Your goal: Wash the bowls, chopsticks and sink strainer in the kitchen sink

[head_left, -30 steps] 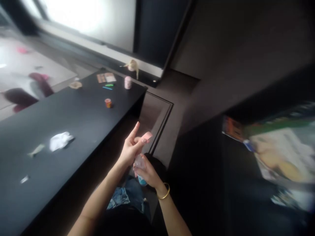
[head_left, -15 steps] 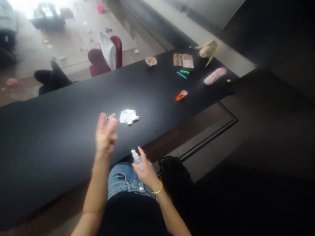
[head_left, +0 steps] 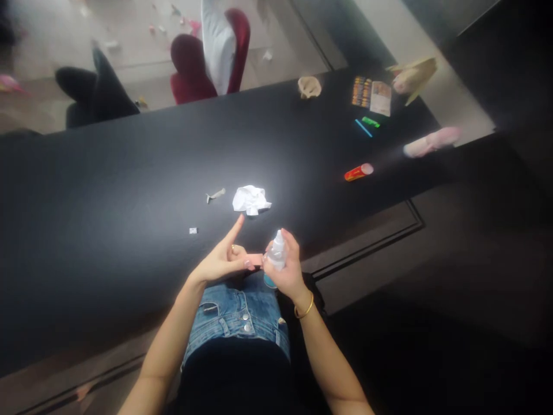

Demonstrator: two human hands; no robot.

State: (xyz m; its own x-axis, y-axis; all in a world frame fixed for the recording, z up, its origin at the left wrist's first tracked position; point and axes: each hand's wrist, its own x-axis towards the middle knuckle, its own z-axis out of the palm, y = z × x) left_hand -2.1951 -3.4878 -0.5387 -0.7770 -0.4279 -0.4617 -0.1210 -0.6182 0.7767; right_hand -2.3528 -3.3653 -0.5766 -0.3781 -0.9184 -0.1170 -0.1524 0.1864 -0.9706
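My right hand (head_left: 287, 268) grips a small clear spray bottle (head_left: 276, 253) with a white top, holding it upright with one finger at the nozzle. In my left hand (head_left: 224, 256), a small salmon-pink block (head_left: 254, 259) is pinched between thumb and fingers, while the index finger points away. The block's far end meets the bottle or the right thumb; I cannot tell which. Beyond both hands lies a crumpled white tissue (head_left: 251, 200) on the black table (head_left: 108, 190). To its left are a twisted greyish strip (head_left: 215, 195) and a tiny white piece (head_left: 193, 230).
Toward the table's right end stand a red tube (head_left: 358, 172), a green marker (head_left: 370, 121), a blue stick (head_left: 363, 128), a crayon set (head_left: 362, 92), a beige bowl (head_left: 310, 87), and a pink-and-white pouch-like thing (head_left: 432, 142). Red chairs (head_left: 190, 66) stand behind the far edge.
My left hand has come down and right, beside the spray bottle, and the pink block now shows in it. My right hand has risen slightly with the bottle. The view has shifted.
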